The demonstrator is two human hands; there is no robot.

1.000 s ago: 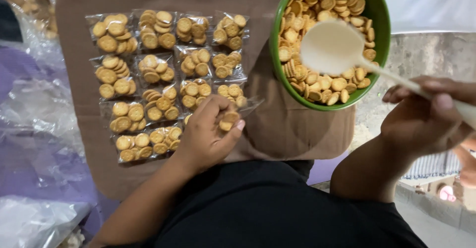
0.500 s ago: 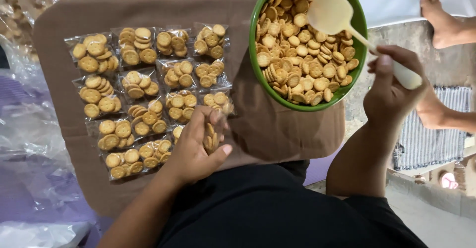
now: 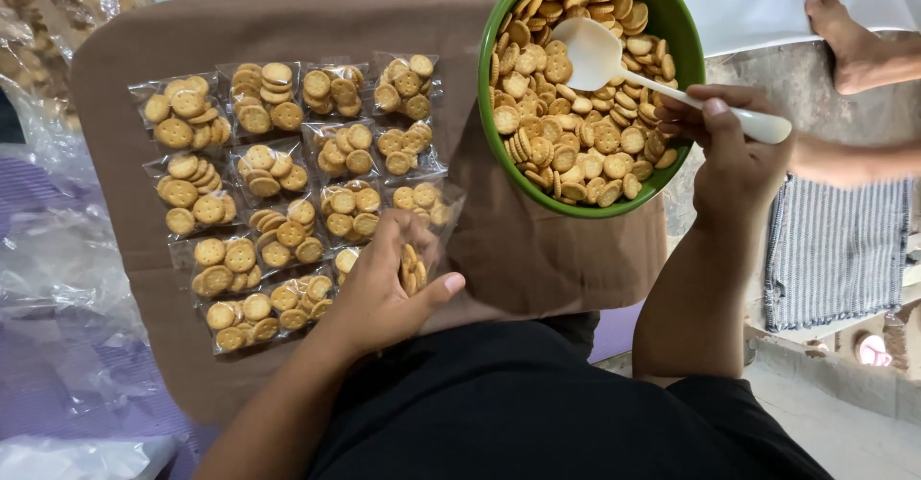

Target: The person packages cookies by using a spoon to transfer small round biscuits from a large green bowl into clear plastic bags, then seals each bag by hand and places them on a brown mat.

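Observation:
My left hand (image 3: 384,293) grips a small clear bag of round crackers (image 3: 414,267) at the near right corner of a grid of several filled cracker bags (image 3: 278,168) laid on a brown board (image 3: 537,250). My right hand (image 3: 734,149) holds the handle of a white plastic spoon (image 3: 614,63), whose bowl rests among the loose crackers in a green bowl (image 3: 491,77) at the board's far right.
Crumpled clear plastic sheets (image 3: 58,259) and more bagged crackers (image 3: 43,5) lie to the left. A striped grey cloth (image 3: 830,250) lies on the floor to the right, beside another person's bare foot (image 3: 849,34).
My right hand has swung the spoon down from above the bowl's far rim into the crackers. My left hand keeps its grip on the small bag, shifted slightly.

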